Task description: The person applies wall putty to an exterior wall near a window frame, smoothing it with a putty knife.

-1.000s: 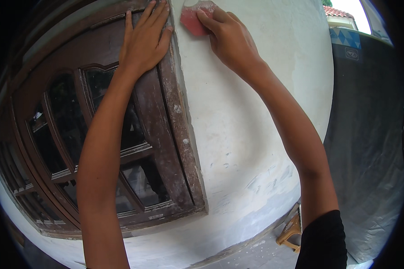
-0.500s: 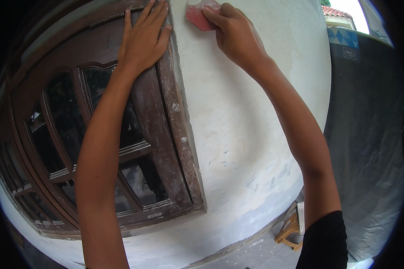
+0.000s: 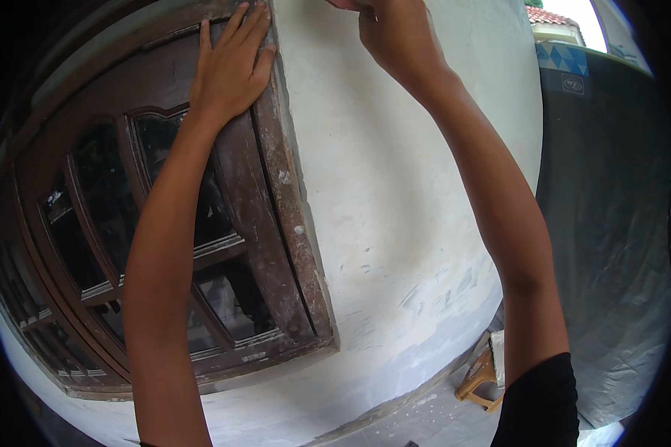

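My left hand (image 3: pixel 231 74) lies flat with fingers apart on the upper right part of a dark brown wooden window frame (image 3: pixel 282 179). Up at the top edge of the view, my right hand (image 3: pixel 401 41) is closed around a red scraper (image 3: pixel 344 3) against the white plastered wall (image 3: pixel 365 164). Only a sliver of the scraper shows; the rest is cut off by the picture's edge or covered by my fingers. Grey smears and small marks dot the lower wall.
Glass panes (image 3: pixel 104 194) fill the window on the left. A tall dark grey covered object (image 3: pixel 611 208) with a blue patterned band stands at the right. Low down, a brown stool (image 3: pixel 479 380) sits on the grey floor (image 3: pixel 417 425), which has white specks.
My right hand has moved up the wall with the scraper, which now mostly leaves the view. My left hand stays on the window frame; the view has shifted slightly.
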Tool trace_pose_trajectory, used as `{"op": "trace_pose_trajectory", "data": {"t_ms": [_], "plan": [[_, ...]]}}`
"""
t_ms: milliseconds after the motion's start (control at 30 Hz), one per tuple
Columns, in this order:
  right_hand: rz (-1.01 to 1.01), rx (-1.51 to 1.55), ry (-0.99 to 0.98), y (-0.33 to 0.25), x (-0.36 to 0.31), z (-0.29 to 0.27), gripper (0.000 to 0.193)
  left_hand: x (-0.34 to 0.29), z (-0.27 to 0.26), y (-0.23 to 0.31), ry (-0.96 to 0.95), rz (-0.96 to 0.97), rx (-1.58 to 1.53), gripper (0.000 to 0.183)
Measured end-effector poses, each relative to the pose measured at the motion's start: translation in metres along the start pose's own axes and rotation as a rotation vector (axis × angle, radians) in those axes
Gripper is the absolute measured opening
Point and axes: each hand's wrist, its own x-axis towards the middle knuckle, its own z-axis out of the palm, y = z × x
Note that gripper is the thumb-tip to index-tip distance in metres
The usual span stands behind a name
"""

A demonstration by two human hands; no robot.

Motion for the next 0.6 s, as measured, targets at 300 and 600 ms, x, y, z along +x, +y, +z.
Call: {"op": "trace_pose_trajectory", "data": {"t_ms": [300,600], "plan": [[0.022,0.050,-0.035,-0.003,-0.071,-0.004,0.029,-0.003,0.003,-0.004,0.033,-0.008,-0.023,0.060],[0.019,0.080,-0.028,0.013,-0.041,0.013,0.036,0.000,0.002,0.000,0.021,-0.003,-0.021,0.061]]}}
